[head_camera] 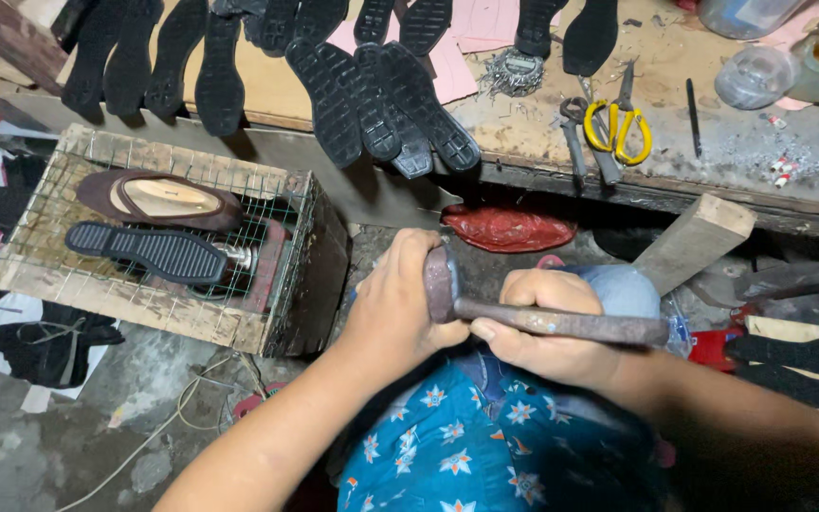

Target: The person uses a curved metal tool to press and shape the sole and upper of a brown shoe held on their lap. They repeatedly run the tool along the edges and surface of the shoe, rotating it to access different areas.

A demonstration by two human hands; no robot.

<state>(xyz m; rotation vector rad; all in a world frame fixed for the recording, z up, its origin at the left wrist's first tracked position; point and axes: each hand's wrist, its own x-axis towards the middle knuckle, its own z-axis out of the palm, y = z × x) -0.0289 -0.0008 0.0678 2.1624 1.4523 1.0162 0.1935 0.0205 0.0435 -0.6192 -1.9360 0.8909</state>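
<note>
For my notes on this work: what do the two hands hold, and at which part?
The right hand grips a hammer by its handle, close to the head. The left hand is cupped over something on the lap; what it holds cannot be told.

Left hand [400, 303] and right hand [542, 327] sit lower centre, hemmed left by the wire-topped wooden crate [172, 246] and upper right by a slanted wood block [694, 242]. Black soles [381, 100] overhang the surface [713, 142] edge above. Open floor [97, 436] lies lower left, crossed by a cord [158, 431].
</note>
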